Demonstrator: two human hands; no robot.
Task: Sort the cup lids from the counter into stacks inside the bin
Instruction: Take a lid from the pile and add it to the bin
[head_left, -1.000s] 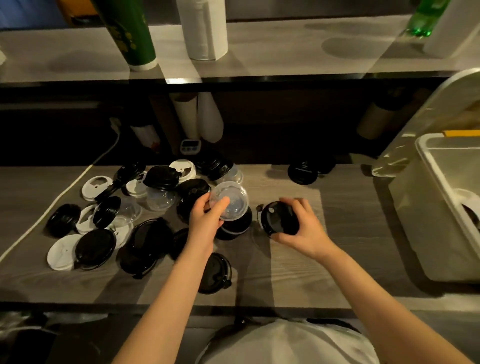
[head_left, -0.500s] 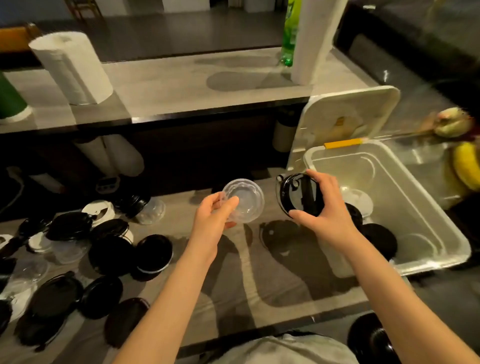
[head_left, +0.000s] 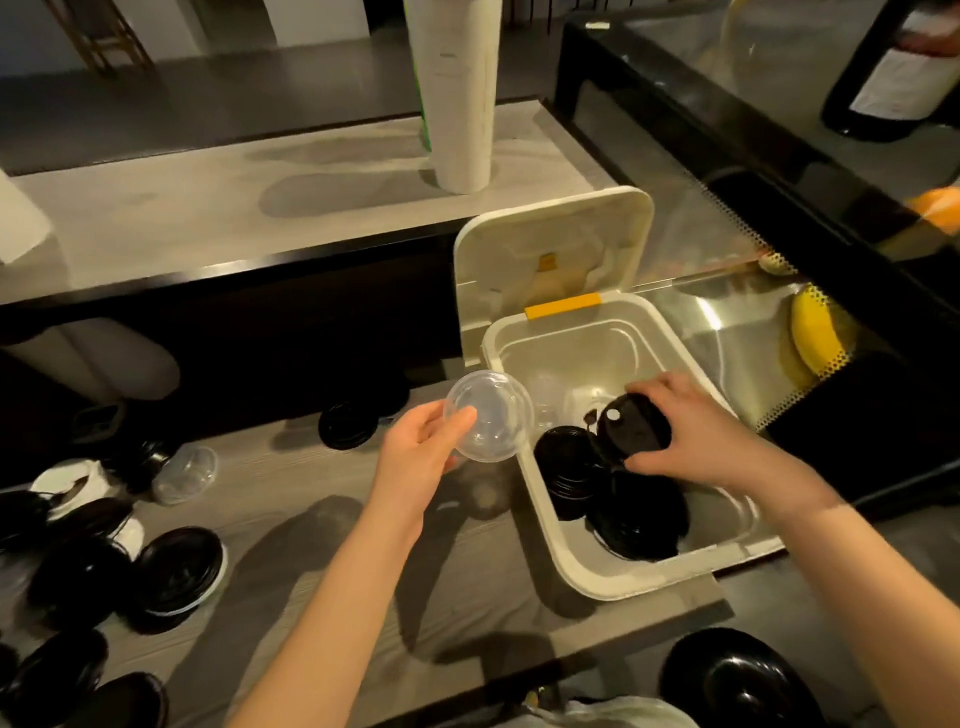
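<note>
The left hand (head_left: 421, 457) is holding a clear lid (head_left: 493, 423) by its rim, thumb on the near face and fingers behind, the bare forearm angling up from below. The right hand (head_left: 691, 436) is gripping a black lid (head_left: 631, 428) from above, palm down, fingers curling round its edge.

The bin (head_left: 649, 576) sits at the right end of the worktop (head_left: 322, 519), its cover (head_left: 550, 249) open behind it. Loose lids (head_left: 176, 566) lie at the left end. Two stacks (head_left: 569, 470) stand in the bin. The right grip (head_left: 696, 441) holds a flat lid (head_left: 631, 428) above them; the left grip (head_left: 415, 457) holds a dome lid (head_left: 488, 423) just left of the bin.
</note>
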